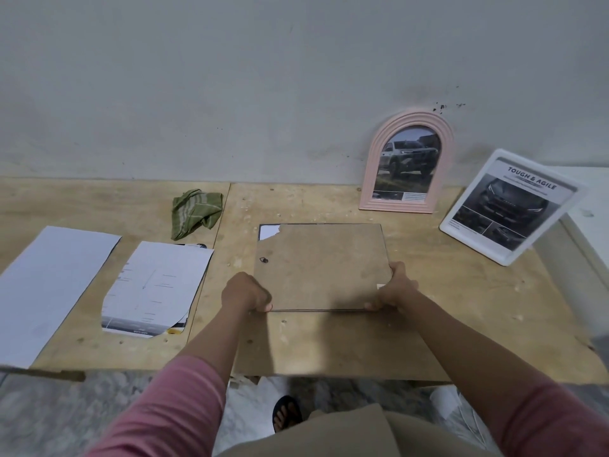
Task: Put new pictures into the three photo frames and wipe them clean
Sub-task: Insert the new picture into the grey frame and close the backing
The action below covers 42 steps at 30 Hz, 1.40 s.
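On the bench (329,344) straight ahead of the person, the third frame (321,267) lies face down, long axis running left to right, backing board up with a chipped far-left corner. Left hand (246,292) and right hand (393,289) each clamp a near corner, equally close, so the frame lies just beyond both. 2 filled frames lean at the wall, well apart from the green cloth (196,212) at far left.
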Each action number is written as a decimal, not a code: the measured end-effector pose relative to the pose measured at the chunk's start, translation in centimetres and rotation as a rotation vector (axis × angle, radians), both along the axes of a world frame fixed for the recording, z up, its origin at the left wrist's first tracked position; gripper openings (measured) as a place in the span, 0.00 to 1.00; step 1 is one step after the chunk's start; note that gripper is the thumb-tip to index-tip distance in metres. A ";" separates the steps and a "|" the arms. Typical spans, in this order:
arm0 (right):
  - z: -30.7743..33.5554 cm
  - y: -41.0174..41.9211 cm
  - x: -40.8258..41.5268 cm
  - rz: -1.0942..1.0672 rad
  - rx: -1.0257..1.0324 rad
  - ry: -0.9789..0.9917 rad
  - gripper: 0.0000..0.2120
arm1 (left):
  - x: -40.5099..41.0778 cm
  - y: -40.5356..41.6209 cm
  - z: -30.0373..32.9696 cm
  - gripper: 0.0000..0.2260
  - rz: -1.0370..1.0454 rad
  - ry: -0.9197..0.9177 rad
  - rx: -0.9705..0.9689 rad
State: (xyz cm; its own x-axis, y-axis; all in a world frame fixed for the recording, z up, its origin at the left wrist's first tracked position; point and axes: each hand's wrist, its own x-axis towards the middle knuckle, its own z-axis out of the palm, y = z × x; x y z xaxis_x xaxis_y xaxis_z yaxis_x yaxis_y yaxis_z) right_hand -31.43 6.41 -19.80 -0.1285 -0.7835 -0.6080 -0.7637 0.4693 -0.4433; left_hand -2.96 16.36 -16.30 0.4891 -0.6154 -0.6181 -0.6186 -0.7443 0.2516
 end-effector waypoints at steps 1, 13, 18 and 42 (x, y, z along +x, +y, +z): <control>-0.1 0.4 0.1 -0.014 -0.008 -0.010 0.52 | -0.3 0.2 0.0 0.12 0.012 -0.004 0.000; 0.8 3.6 0.4 0.455 -0.411 0.203 0.37 | -5.9 1.6 -1.3 0.28 -0.290 -0.244 -0.381; -0.5 3.1 2.6 0.655 -0.375 0.241 0.32 | -6.2 1.0 -3.4 0.34 -0.444 -0.185 -0.245; -1.9 -1.3 10.0 1.049 -0.609 0.111 0.29 | -6.7 2.6 -4.6 0.42 -0.127 -0.280 -0.375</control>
